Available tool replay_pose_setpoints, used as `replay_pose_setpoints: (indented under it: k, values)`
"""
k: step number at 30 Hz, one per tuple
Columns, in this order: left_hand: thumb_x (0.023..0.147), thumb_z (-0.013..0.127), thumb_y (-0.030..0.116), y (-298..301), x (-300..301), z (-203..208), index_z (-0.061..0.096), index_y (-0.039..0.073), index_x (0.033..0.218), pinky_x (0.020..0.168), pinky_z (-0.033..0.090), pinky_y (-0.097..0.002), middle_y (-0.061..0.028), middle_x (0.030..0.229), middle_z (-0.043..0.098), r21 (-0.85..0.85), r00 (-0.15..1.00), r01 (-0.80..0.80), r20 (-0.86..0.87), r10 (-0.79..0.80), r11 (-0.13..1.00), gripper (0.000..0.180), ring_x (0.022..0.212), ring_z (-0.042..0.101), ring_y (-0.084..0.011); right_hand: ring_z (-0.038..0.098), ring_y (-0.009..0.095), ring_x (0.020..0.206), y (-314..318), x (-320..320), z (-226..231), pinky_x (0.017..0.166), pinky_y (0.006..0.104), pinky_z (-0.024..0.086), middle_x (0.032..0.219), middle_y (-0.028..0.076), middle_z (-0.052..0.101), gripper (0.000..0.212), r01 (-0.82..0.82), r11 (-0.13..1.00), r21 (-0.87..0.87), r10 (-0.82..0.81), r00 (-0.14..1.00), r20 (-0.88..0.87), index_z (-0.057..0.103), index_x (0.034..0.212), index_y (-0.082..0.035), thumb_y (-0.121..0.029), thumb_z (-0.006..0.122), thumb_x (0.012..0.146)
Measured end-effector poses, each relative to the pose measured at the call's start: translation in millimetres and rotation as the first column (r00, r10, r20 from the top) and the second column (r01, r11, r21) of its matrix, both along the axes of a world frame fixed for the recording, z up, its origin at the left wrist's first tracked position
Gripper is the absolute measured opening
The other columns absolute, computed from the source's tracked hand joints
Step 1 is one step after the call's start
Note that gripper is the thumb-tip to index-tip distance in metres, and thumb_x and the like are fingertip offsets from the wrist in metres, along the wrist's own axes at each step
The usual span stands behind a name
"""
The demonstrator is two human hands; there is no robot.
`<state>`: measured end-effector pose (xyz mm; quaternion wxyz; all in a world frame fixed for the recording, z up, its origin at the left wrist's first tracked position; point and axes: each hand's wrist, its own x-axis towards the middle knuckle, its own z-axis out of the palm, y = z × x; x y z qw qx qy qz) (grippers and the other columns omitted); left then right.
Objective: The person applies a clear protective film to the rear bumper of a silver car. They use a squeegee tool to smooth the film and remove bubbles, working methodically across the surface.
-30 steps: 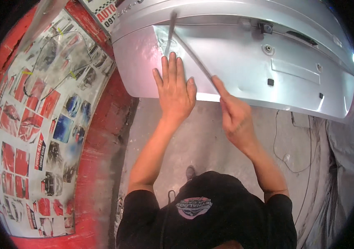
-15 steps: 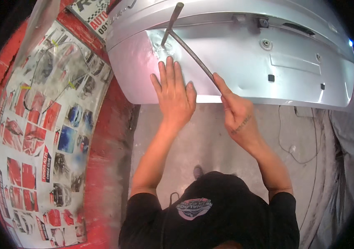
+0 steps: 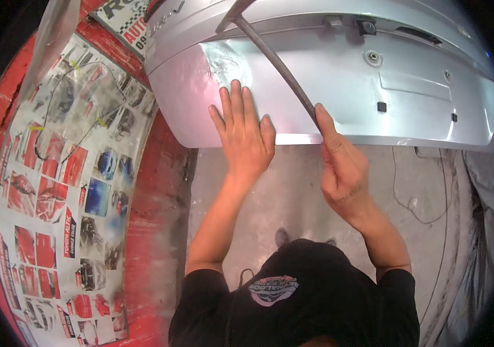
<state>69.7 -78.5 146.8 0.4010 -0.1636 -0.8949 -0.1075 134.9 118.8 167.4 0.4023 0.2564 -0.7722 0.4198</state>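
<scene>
My right hand (image 3: 345,173) is closed round the lower end of a long-handled metal body hammer (image 3: 281,68), its index finger or thumb lying along the handle. The hammer's narrow crosswise head is raised near the top edge of the view, partly cut off, apart from the dented patch. My left hand (image 3: 243,139) rests flat on a silver car tailgate (image 3: 316,98), fingers spread and pointing away from me. Just beyond its fingertips is a rough, dented patch (image 3: 224,62) with bare, shiny, uneven metal.
Right of the patch, the tailgate carries a round fitting (image 3: 373,58), small black plugs (image 3: 382,107) and a recessed plate area. A poster board (image 3: 56,231) leans by a red wall on the left. A thin cable lies on the concrete floor (image 3: 293,191); grey sheeting (image 3: 484,191) hangs at right.
The hammer head has lifted off the dented patch and moved up and away. My right hand has shifted slightly right and down; my left hand stays on the panel.
</scene>
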Motion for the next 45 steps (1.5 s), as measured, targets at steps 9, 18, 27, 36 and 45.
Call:
replay_pose_setpoints:
  k: [9, 18, 27, 36, 45]
  values:
    - [0.098, 0.053, 0.02, 0, -2, -2, 0.041, -0.011, 0.153, 0.125, 0.007, -0.0664, -0.0266, 0.167, 0.031, 0.01, 1.0, 0.009, 0.008, -0.009, 1.0, 0.065, 0.158, 0.018, -0.0475, 0.055, 0.032, 0.059, 9, 4, 7, 0.059, 0.0439, 0.048, 0.071, 0.014, 0.056, 0.073, 0.027, 0.999, 0.022, -0.027, 0.999, 0.027, 0.051, 0.157, -0.012, 0.009, 0.054, 0.087]
    - [0.098, 0.052, 0.02, -3, -1, -3, 0.04, -0.012, 0.153, 0.124, 0.007, -0.0671, -0.0275, 0.168, 0.03, -0.011, 1.0, 0.02, 0.001, -0.02, 1.0, 0.064, 0.158, 0.017, -0.0486, 0.056, 0.033, 0.059, 4, -2, -4, 0.058, 0.0449, 0.048, 0.069, 0.014, 0.053, 0.077, 0.043, 0.995, 0.089, -0.054, 0.989, 0.134, 0.05, 0.157, -0.014, 0.009, 0.056, 0.084]
    - [0.098, 0.053, 0.021, -2, -1, -1, 0.04, -0.012, 0.153, 0.124, 0.009, -0.0675, -0.0282, 0.167, 0.031, -0.014, 1.0, 0.013, 0.026, -0.012, 1.0, 0.065, 0.158, 0.019, -0.0491, 0.058, 0.035, 0.059, -3, -10, 2, 0.058, 0.0464, 0.048, 0.071, 0.015, 0.055, 0.08, 0.081, 0.992, 0.093, -0.094, 0.986, 0.137, 0.048, 0.159, -0.018, 0.007, 0.058, 0.084]
    - [0.098, 0.054, 0.019, -2, -2, -3, 0.04, -0.011, 0.154, 0.124, 0.009, -0.067, -0.0275, 0.167, 0.031, -0.022, 1.0, 0.011, 0.009, -0.011, 1.0, 0.065, 0.158, 0.019, -0.0487, 0.059, 0.036, 0.059, 1, -1, 1, 0.057, 0.046, 0.049, 0.072, 0.015, 0.056, 0.079, 0.078, 0.987, 0.139, -0.104, 0.977, 0.187, 0.048, 0.159, -0.017, 0.006, 0.058, 0.084]
    - [0.098, 0.052, 0.024, -2, -2, -1, 0.042, -0.015, 0.151, 0.123, 0.01, -0.0698, -0.0297, 0.166, 0.032, -0.017, 1.0, 0.027, 0.013, -0.027, 0.999, 0.066, 0.157, 0.02, -0.0503, 0.059, 0.034, 0.059, 13, 6, -11, 0.057, 0.0445, 0.051, 0.075, 0.014, 0.057, 0.081, 0.102, 0.976, 0.194, -0.136, 0.976, 0.172, 0.048, 0.159, -0.016, 0.008, 0.057, 0.082]
